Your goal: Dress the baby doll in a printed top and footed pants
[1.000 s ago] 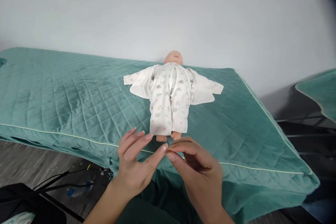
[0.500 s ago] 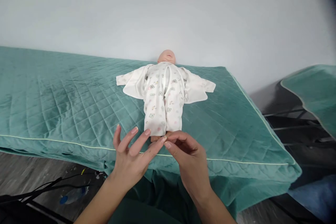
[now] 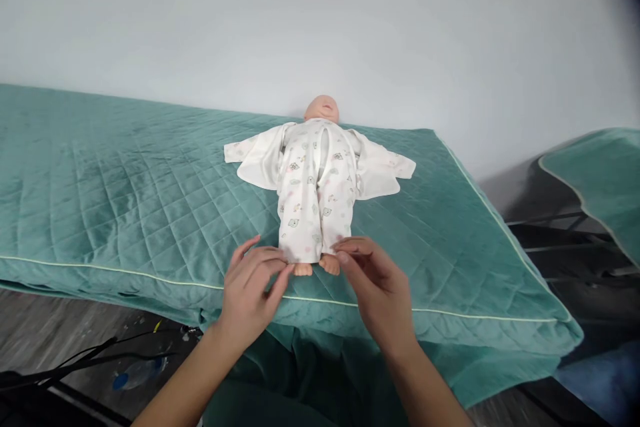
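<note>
A baby doll (image 3: 321, 109) lies on its back, head toward the wall. White printed baby trousers (image 3: 305, 207) cover its legs and reach high up its front. Its arms are spread sideways in a white long-sleeved top (image 3: 380, 170), whose front panels lie open at either side. My left hand (image 3: 254, 287) is closed, thumb and fingertips pinching the hem corner of the trouser leg on the left. At the other leg's hem, my right hand (image 3: 379, 290) pinches the outer edge. The doll's feet (image 3: 303, 269) stick out below both hems.
A green quilted cover (image 3: 150, 200) spreads under the doll, with its piped front edge close to my wrists. Behind stands a white wall (image 3: 200, 27). A plastic bottle (image 3: 137, 373) and dark cables lie at the lower left. Another green cover (image 3: 600, 180) is at the right.
My hands have moved apart from the middle, each to an outer hem of the trousers. The doll's feet now show more plainly. The view has shifted slightly.
</note>
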Demonstrator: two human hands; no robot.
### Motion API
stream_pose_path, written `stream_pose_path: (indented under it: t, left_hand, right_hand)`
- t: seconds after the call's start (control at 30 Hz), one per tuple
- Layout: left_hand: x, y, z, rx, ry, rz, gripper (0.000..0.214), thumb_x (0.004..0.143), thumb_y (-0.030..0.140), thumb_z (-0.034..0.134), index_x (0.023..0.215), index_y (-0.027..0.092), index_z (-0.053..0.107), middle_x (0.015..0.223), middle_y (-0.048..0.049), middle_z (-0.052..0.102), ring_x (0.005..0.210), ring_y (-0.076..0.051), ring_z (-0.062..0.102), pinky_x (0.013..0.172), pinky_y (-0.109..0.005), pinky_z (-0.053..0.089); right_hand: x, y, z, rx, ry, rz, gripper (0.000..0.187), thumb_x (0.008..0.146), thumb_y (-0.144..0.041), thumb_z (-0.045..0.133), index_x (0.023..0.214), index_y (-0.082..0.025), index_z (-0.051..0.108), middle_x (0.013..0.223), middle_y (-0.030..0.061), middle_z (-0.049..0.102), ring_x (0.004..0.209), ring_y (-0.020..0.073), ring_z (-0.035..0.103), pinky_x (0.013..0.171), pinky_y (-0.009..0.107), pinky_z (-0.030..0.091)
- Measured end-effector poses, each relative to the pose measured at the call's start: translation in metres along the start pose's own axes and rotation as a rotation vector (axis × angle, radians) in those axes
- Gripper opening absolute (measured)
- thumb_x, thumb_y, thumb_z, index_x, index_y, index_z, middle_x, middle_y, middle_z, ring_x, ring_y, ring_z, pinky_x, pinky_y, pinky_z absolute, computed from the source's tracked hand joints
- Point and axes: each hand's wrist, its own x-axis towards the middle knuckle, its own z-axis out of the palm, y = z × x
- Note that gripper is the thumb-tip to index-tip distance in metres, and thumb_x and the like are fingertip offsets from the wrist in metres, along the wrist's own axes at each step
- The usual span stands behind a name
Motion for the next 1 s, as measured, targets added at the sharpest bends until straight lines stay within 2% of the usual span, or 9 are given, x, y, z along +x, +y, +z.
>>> stream_pose_path:
  t: [0.07, 0.17, 0.27, 0.33, 0.43, 0.57, 0.73, 0.9, 1.0]
  left_hand:
    - [0.003, -0.016, 0.005, -0.024, 0.022, -0.122, 0.01, 0.091, 0.014, 0.065, 0.087, 0.02, 0.059, 0.084, 0.0009, 0.071, 0.082, -0.014, 0.068, 0.093, -0.037, 0.052]
    - [0.012, -0.044, 0.015, -0.043, -0.034, -0.367, 0.013, 0.092, 0.022, 0.061, 0.08, 0.021, 0.057, 0.079, 0.0008, 0.068, 0.074, -0.014, 0.064, 0.072, -0.029, 0.049]
    - [0.021, -0.063, 0.021, -0.138, -0.125, -0.541, 0.016, 0.092, 0.029, 0.06, 0.079, 0.021, 0.058, 0.072, 0.0022, 0.064, 0.067, -0.014, 0.059, 0.066, -0.028, 0.045]
    - [0.023, -0.067, 0.021, -0.221, -0.154, -0.595, 0.017, 0.094, 0.034, 0.058, 0.082, 0.021, 0.058, 0.074, 0.0022, 0.065, 0.069, -0.015, 0.059, 0.067, -0.029, 0.044]
    - [0.019, -0.063, 0.019, -0.27, -0.2, -0.616, 0.019, 0.095, 0.037, 0.056, 0.084, 0.022, 0.059, 0.079, 0.001, 0.066, 0.074, -0.016, 0.059, 0.072, -0.03, 0.044]
    - [0.012, -0.059, 0.016, -0.246, -0.267, -0.6, 0.014, 0.093, 0.034, 0.058, 0.086, 0.022, 0.061, 0.086, -0.0013, 0.068, 0.082, -0.019, 0.059, 0.078, -0.033, 0.044]
    - [0.009, -0.064, 0.021, -0.285, -0.249, -0.597, 0.015, 0.096, 0.036, 0.053, 0.091, 0.022, 0.058, 0.088, -0.0027, 0.067, 0.084, -0.02, 0.06, 0.08, -0.035, 0.046]
    - [0.007, -0.066, 0.024, -0.321, -0.231, -0.603, 0.014, 0.098, 0.035, 0.049, 0.093, 0.022, 0.054, 0.09, -0.0041, 0.067, 0.087, -0.021, 0.062, 0.082, -0.037, 0.048]
    - [0.008, -0.064, 0.023, -0.332, -0.224, -0.604, 0.012, 0.097, 0.032, 0.05, 0.093, 0.021, 0.054, 0.09, -0.0036, 0.067, 0.086, -0.02, 0.063, 0.083, -0.037, 0.048]
  right_hand:
    - [0.011, 0.008, -0.01, -0.139, 0.058, -0.076, 0.007, 0.096, -0.027, 0.063, 0.096, -0.025, 0.069, 0.104, 0.0027, 0.069, 0.101, 0.0165, 0.064, 0.086, 0.031, 0.052]
    - [0.028, 0.026, -0.025, -0.306, 0.141, -0.137, 0.011, 0.096, -0.027, 0.062, 0.106, -0.025, 0.066, 0.121, 0.0058, 0.066, 0.113, 0.0196, 0.061, 0.09, 0.035, 0.052]
    - [0.035, 0.046, -0.033, -0.386, 0.162, -0.169, 0.017, 0.095, -0.028, 0.063, 0.111, -0.025, 0.063, 0.129, 0.008, 0.061, 0.118, 0.0218, 0.059, 0.09, 0.037, 0.052]
    - [0.032, 0.057, -0.034, -0.399, 0.133, -0.165, 0.011, 0.096, -0.028, 0.061, 0.106, -0.024, 0.062, 0.12, 0.0077, 0.062, 0.11, 0.0208, 0.061, 0.085, 0.036, 0.053]
    - [0.021, 0.064, -0.031, -0.438, 0.025, -0.18, 0.005, 0.097, -0.026, 0.059, 0.101, -0.024, 0.061, 0.106, 0.0054, 0.062, 0.097, 0.019, 0.061, 0.083, 0.036, 0.052]
    - [0.012, 0.064, -0.027, -0.492, -0.083, -0.265, 0.017, 0.095, -0.016, 0.056, 0.11, -0.025, 0.057, 0.11, 0.0067, 0.06, 0.102, 0.0205, 0.061, 0.088, 0.038, 0.051]
    - [0.01, 0.064, -0.024, -0.579, -0.065, -0.266, 0.027, 0.088, -0.011, 0.058, 0.111, -0.023, 0.054, 0.113, 0.0083, 0.059, 0.104, 0.0224, 0.06, 0.089, 0.039, 0.05]
    - [0.013, 0.064, -0.02, -0.52, -0.006, -0.208, 0.012, 0.093, -0.015, 0.053, 0.1, -0.022, 0.059, 0.103, 0.0067, 0.062, 0.095, 0.0204, 0.061, 0.083, 0.036, 0.049]
    - [0.011, 0.052, -0.017, -0.456, -0.04, -0.153, 0.007, 0.096, -0.021, 0.054, 0.093, -0.022, 0.06, 0.09, 0.0029, 0.063, 0.082, 0.0177, 0.059, 0.075, 0.033, 0.047]
